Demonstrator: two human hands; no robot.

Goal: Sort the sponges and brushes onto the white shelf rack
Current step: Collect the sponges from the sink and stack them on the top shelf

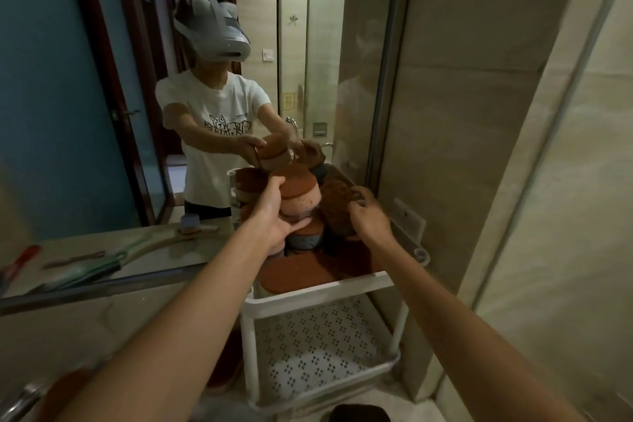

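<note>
A white shelf rack (pixel 318 291) stands on the counter against a mirror. Its top tier holds a pile of round sponges, rust-red on top with pink or blue bodies. My left hand (pixel 274 216) grips a pink sponge with a red top (pixel 298 195) at the top of the pile, thumb over it and fingers under. My right hand (pixel 366 216) holds a dark red-brown sponge (pixel 337 205) standing on edge beside it. A flat red sponge (pixel 294 274) lies at the front of the tier. The perforated lower tier (pixel 318 349) holds nothing visible.
The mirror (pixel 137 113) shows a person's reflection and, low down, brushes on the counter. A glass shower partition (pixel 513 147) closes the right side. The beige counter (pixel 68 336) stretches left, with a metal tap (pixel 24 401) at the bottom left and a dark object (pixel 359 414) at the bottom edge.
</note>
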